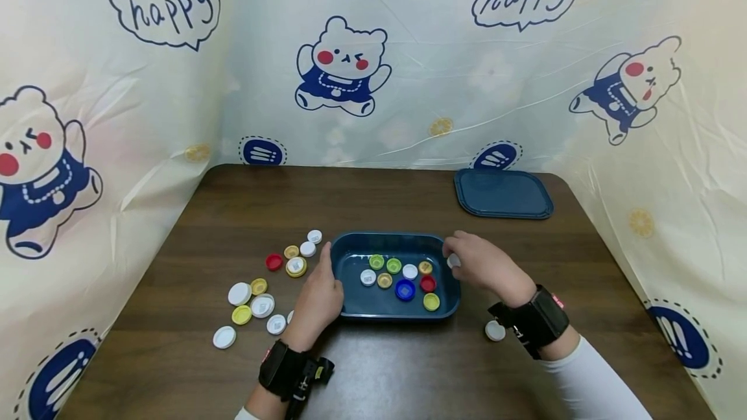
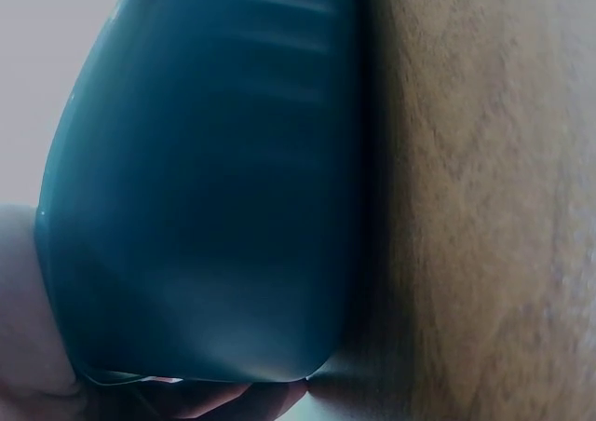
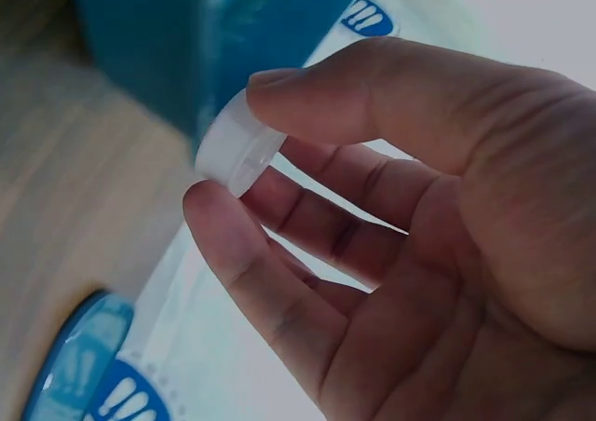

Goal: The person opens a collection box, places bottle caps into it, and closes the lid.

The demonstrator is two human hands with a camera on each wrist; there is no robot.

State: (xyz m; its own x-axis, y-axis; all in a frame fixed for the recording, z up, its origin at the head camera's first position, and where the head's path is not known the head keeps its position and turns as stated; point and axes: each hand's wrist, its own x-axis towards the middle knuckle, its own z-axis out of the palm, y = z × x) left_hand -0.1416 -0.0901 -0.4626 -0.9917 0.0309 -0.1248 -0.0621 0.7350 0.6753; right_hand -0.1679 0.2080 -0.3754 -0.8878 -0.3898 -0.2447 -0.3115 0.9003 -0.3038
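A dark blue plastic box [image 1: 362, 306] stands on the table with several bottle caps in it: green, white, gold, red, yellow and a larger blue cap [image 1: 405, 290]. My left hand [image 1: 320, 297] grips the box's left end, thumb at the rim; in the left wrist view the box wall [image 2: 196, 179] hides most of the fingers. At the right rim, my right hand [image 1: 481, 264] pinches a white bottle cap [image 3: 237, 146] between thumb and fingertips. Behind my right wrist camera, a loose white cap [image 1: 495, 330] lies on the table.
Left of the box several loose caps are spread over the wooden table [image 1: 397, 368], among them a red cap [image 1: 273, 262] and a white cap [image 1: 224, 337]. A dark blue lid [image 1: 503, 194] lies at the back right edge. Printed curtains [image 1: 432, 83] surround the table.
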